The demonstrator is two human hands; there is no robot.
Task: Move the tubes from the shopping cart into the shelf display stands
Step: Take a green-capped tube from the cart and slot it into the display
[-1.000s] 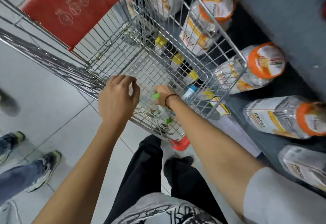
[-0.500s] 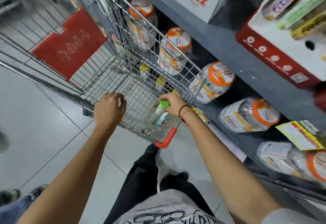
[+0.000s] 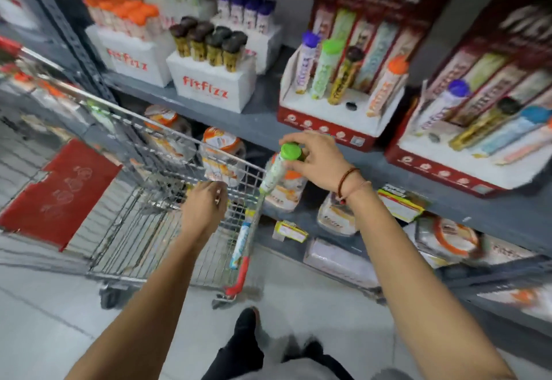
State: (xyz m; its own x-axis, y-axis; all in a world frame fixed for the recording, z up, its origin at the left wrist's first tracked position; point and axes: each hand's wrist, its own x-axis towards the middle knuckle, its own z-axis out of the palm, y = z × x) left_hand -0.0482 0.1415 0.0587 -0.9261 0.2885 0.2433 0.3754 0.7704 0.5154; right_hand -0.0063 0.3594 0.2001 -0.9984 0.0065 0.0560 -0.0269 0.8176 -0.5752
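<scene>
Green-capped tube held above the cart rim

Green-capped tube [image 3: 276,170] is gripped at its cap end by the right hand [image 3: 318,160], the fingers [image 3: 294,137] curled over the top of the cap and the thumb pressed below it. The tube is held tilted, its lower end pointing down toward the right rim of the shopping cart [image 3: 155,200], just above the wire. It is clear of the basket and has not yet been set into any stand.

The left hand [image 3: 204,204] is seen over the cart basket, near the right rim, with the fingers loosely bent; whether anything is held in it cannot be told through the blur. A blue-and-white tube [image 3: 241,242] is seen lying against the cart's right wall, below the left hand.

Above and to the right of the cart, a red display stand [image 3: 331,128] is placed on the grey shelf [image 3: 260,122], directly above the right hand. Four tubes are seen standing in it, with purple, green, dark and orange caps, and at least one open hole [image 3: 351,106] is visible between the dark-capped and orange-capped tubes. A second red stand [image 3: 442,167] is set further right of the cart on the same shelf. White boxes of tubes [image 3: 209,86] are ranged on the shelf straight above the cart.
</scene>
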